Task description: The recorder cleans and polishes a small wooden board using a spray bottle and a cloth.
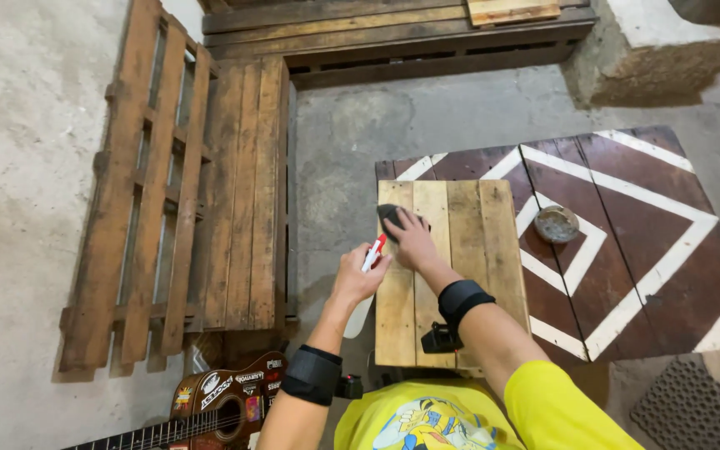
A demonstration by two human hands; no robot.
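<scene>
Wooden panel (452,267): right hand (414,240) presses dark pad (391,215).

A dark pad (391,218) lies flat at the far left corner of the plank top (460,275), half covered by fingers pressing on it. A bottle (373,252) with a red cap and white body is held just off the top's left edge, tilted, cap pointing toward the pad, body mostly hidden in the fist

Yellow printed T-shirt (427,421), bare forearms, black wrist bands (462,298) with small black devices attached
</scene>
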